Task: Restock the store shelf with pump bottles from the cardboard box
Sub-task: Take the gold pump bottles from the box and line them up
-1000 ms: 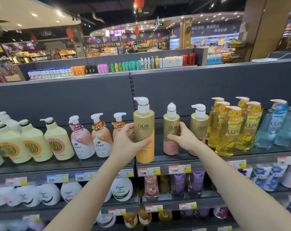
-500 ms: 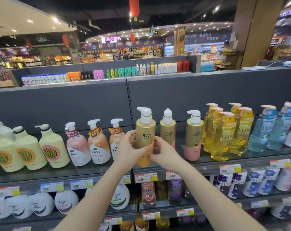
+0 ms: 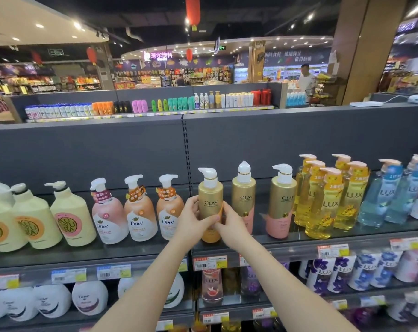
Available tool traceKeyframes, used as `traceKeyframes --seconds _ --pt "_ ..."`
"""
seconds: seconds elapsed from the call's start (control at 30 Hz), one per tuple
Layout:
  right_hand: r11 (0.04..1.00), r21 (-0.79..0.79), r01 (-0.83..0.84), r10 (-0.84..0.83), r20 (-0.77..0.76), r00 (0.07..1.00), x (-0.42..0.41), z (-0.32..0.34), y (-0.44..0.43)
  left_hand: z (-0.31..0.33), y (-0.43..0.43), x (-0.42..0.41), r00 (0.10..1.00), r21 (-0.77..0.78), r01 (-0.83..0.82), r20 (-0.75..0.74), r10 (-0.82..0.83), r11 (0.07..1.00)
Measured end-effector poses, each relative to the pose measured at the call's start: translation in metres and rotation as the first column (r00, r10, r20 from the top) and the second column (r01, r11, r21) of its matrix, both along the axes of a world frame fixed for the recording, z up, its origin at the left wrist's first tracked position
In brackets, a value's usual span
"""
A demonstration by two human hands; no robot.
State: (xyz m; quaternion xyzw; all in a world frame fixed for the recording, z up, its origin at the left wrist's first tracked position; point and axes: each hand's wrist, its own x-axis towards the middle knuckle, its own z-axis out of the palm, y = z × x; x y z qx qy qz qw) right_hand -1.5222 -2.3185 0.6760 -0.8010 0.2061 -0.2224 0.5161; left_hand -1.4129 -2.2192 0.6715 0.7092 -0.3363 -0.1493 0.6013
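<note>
A gold Olay pump bottle with an orange base [image 3: 210, 200] stands upright on the top shelf [image 3: 131, 250], its white pump pointing left. My left hand [image 3: 193, 224] wraps its left side and my right hand [image 3: 232, 226] holds its right side, both low on the body. Two more gold Olay bottles with pink bases [image 3: 244, 195] [image 3: 281, 204] stand to its right, untouched. The cardboard box is out of view.
Dove pump bottles [image 3: 141, 216] stand just left of the held bottle, cream bottles [image 3: 72, 219] further left. Yellow Lux bottles [image 3: 327, 200] and blue Lux bottles [image 3: 380, 195] fill the right. Price tags line the shelf edge, lower shelves hold more bottles. A person [image 3: 305, 79] stands far behind.
My right hand left the middle pink-based Olay bottle and came onto the orange-based one. That bottle moved down onto the shelf, next to the Dove bottles.
</note>
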Motion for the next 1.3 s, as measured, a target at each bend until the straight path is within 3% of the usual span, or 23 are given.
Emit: traceKeyframes --seconds 0.3,0.5,0.63,0.9,1.0,1.07,1.1,1.17,1.3 --pt "1.0 -0.016 -0.017 0.016 -0.089 0.996 0.002 -0.002 -0.005 -0.006 0.001 0.004 0.999 -0.01 0.02 -0.048 -0.02 1.0" --pt "0.988 -0.036 0.153 -0.155 -0.068 0.986 0.006 -0.019 0.006 -0.028 0.012 -0.005 0.997 0.011 0.017 -0.079 -0.016 1.0" --pt "0.988 -0.031 0.149 -0.149 -0.021 0.989 0.006 -0.022 0.007 -0.034 0.009 -0.004 0.999 0.013 -0.002 -0.05 0.003 1.0" --pt "0.991 -0.017 0.131 -0.132 -0.092 0.987 0.005 -0.015 0.004 -0.029 0.004 -0.005 0.994 0.022 -0.02 -0.103 0.022 1.0" --pt "0.973 -0.071 0.218 -0.227 -0.166 0.96 -0.006 -0.015 0.008 -0.032 0.009 -0.027 0.974 -0.016 -0.223 -0.054 0.222 0.975" --pt "0.932 -0.126 0.341 -0.355 -0.117 0.927 -0.021 -0.017 0.009 -0.04 0.016 -0.055 0.912 -0.108 -0.396 0.072 0.404 0.912" --pt "0.905 -0.121 0.408 -0.417 -0.054 0.907 -0.03 -0.018 0.008 -0.042 0.016 -0.069 0.895 -0.144 -0.405 0.141 0.424 0.903" --pt "0.85 -0.06 0.524 -0.52 0.075 0.851 -0.045 -0.017 0.001 -0.046 0.008 -0.086 0.911 -0.155 -0.323 0.216 0.351 0.934" --pt "0.793 -0.098 0.602 -0.579 0.188 0.793 -0.052 -0.02 -0.024 -0.039 -0.032 -0.088 0.962 0.035 -0.213 0.182 0.204 0.976"
